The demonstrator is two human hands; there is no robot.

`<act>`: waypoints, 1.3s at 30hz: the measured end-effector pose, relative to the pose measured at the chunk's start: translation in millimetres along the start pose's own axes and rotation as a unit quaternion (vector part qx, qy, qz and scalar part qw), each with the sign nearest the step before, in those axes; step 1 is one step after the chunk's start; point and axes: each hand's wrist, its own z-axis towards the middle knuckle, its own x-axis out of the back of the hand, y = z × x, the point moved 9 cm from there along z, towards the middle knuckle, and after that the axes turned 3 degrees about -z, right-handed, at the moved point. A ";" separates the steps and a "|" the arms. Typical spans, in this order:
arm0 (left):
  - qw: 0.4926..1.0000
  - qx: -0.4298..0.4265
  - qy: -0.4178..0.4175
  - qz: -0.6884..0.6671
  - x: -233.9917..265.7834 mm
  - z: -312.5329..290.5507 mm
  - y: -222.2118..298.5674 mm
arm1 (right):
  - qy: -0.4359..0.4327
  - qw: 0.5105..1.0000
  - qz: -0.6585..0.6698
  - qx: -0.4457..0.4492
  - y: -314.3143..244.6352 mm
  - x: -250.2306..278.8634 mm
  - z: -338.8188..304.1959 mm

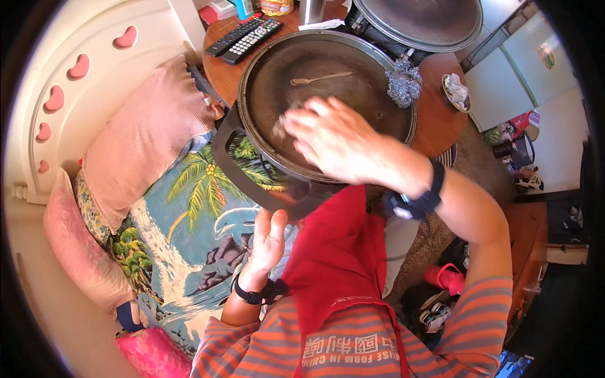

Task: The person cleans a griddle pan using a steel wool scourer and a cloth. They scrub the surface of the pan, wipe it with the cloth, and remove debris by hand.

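A large round dark electric griddle is in front of me, its broad black handle frame toward me. At the near-left corner of that frame, my left hand grips the edge from below; part of its fingers is hidden. Over the cooking surface, my right hand is smeared by motion, palm down. Beside its fingertips is a small pale blurred patch; whether the hand holds it I cannot tell. A thin wooden spatula lies on the griddle beyond that hand. Silvery shredded tinsel-like wool rests at the right rim.
The griddle's raised lid stands behind on the round wooden table. Two remote controls lie at the back left, a bowl of white tissue at the right. Left are pillows and a palm-patterned bed cover.
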 end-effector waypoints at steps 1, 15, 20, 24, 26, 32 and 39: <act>1.000 -0.010 -0.007 0.018 3.4 -0.7 -1.2 | 0.008 0.999 -0.038 0.001 13.5 -0.9 22.0; 0.999 -0.029 -0.043 -0.009 -1.9 1.6 12.0 | -0.095 0.989 -0.112 0.013 40.9 -4.6 46.5; 0.999 -0.023 -0.039 0.006 1.1 2.3 6.8 | -0.118 0.984 -0.130 0.021 50.8 -10.6 41.8; 0.999 -0.034 -0.035 0.006 -4.9 3.8 5.5 | -0.120 0.989 -0.028 0.086 -15.3 -7.6 10.5; 0.999 -0.033 -0.036 0.000 -2.2 -0.9 7.1 | -0.106 0.988 -0.075 0.085 3.0 -8.4 42.9; 0.997 -0.029 -0.061 0.031 -1.3 3.2 10.4 | -0.002 0.994 -0.083 0.076 51.8 -5.7 59.9; 0.997 -0.042 -0.058 0.023 -0.1 6.3 8.3 | -0.099 0.933 0.334 -0.091 20.3 -10.7 60.0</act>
